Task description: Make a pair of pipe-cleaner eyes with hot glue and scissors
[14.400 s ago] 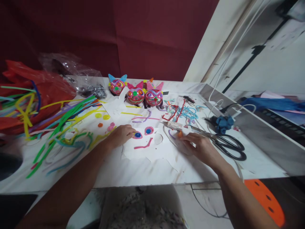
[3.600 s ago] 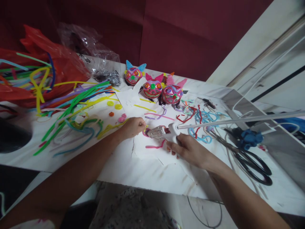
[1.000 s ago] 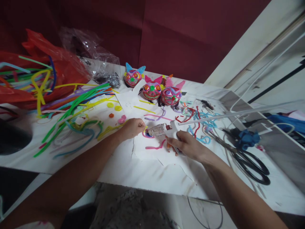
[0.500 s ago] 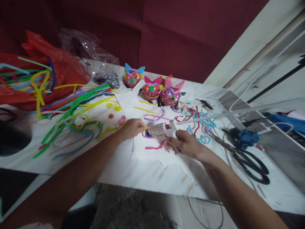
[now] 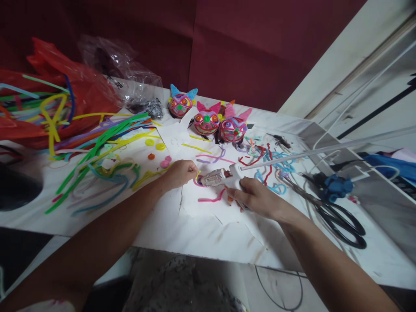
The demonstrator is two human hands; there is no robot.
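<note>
My right hand [image 5: 258,197] is wrapped round the grip of a white hot glue gun [image 5: 235,175], with a long glue stick [image 5: 276,160] running out of its back. The gun's nozzle points left, close to the fingertips of my left hand [image 5: 182,173]. Those fingers pinch a small yellow piece of pipe cleaner [image 5: 197,173]. Beneath the nozzle, a pink curved piece [image 5: 196,183] lies on white paper [image 5: 195,206], partly hidden. Nearer me on the paper rests a bent pink pipe cleaner [image 5: 211,199].
Three colourful animal heads [image 5: 207,123] with pointed ears stand at the back. Pipe cleaners [image 5: 107,138] spread across the left, beside a red plastic bag [image 5: 81,86]. Black-handled scissors [image 5: 341,223] and tangled blue scraps [image 5: 279,162] lie on the right.
The glue gun's nozzle has shifted very slightly left and down, and the blue patch under it is now covered. Both hands keep their grips.
</note>
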